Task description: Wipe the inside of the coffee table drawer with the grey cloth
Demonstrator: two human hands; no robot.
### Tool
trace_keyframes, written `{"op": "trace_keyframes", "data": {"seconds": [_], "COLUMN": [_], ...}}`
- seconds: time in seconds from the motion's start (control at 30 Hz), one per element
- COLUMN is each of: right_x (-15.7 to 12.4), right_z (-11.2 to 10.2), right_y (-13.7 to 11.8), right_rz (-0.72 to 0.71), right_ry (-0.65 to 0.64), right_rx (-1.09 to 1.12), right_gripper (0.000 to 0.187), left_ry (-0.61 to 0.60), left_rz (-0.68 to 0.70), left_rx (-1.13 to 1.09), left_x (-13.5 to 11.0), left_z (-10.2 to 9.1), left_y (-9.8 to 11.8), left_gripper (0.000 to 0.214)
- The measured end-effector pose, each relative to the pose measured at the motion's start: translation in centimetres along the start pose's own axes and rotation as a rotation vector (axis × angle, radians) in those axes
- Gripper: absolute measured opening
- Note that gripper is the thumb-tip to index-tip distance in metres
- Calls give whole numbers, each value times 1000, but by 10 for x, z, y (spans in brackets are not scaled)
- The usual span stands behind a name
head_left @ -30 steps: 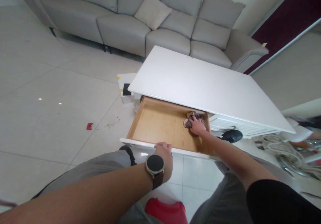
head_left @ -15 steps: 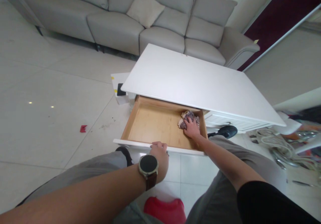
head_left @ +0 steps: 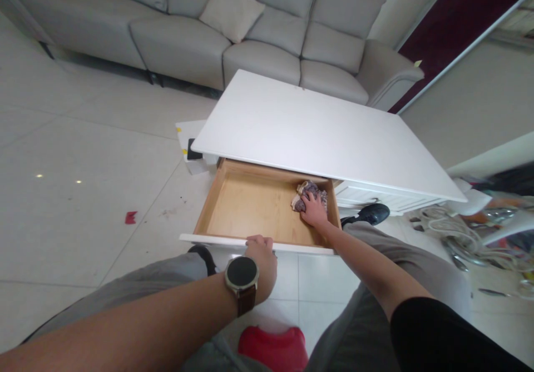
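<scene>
A drawer [head_left: 250, 194] with a pale wood inside and a white front stands pulled out from the white table [head_left: 317, 127]. My left hand [head_left: 262, 249], below a round dark watch, is closed over the top edge of the drawer front. Inside the drawer, at its right end, lies a crumpled brown-and-cream patterned cloth [head_left: 307, 188]. My right hand [head_left: 314, 209] presses down on this cloth with its fingers bent over it, so part of the cloth is hidden.
A grey sofa [head_left: 175, 38] with a beige cushion [head_left: 232, 10] runs behind the table. A white box [head_left: 194, 163] stands by its left end. Red scrap [head_left: 130, 217] lies on the tiles, a red stool [head_left: 273, 347] is below me, and cables [head_left: 450, 230] clutter the right.
The whole view has shifted slightly, so everything appears a little further left. Both hands keep their places on the drawer front and the cloth.
</scene>
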State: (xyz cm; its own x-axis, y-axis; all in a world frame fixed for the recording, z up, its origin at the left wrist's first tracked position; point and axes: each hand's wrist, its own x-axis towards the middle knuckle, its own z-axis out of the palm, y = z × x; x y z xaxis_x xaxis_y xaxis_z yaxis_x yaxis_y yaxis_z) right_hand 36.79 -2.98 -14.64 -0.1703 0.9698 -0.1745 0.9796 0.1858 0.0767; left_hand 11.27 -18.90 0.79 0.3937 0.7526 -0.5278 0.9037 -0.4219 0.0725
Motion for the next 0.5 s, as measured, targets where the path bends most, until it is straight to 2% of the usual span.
{"op": "trace_keyframes", "data": {"seconds": [0.5], "right_x": [0], "right_z": [-1], "right_y": [-2], "right_rz": [16], "right_ry": [-3], "right_rx": [-7], "right_gripper": [68], "left_ry": [27], "left_rz": [-6], "left_rx": [22], "left_x": [-2], "left_z": [0], "left_y": [0], "left_gripper": [39]}}
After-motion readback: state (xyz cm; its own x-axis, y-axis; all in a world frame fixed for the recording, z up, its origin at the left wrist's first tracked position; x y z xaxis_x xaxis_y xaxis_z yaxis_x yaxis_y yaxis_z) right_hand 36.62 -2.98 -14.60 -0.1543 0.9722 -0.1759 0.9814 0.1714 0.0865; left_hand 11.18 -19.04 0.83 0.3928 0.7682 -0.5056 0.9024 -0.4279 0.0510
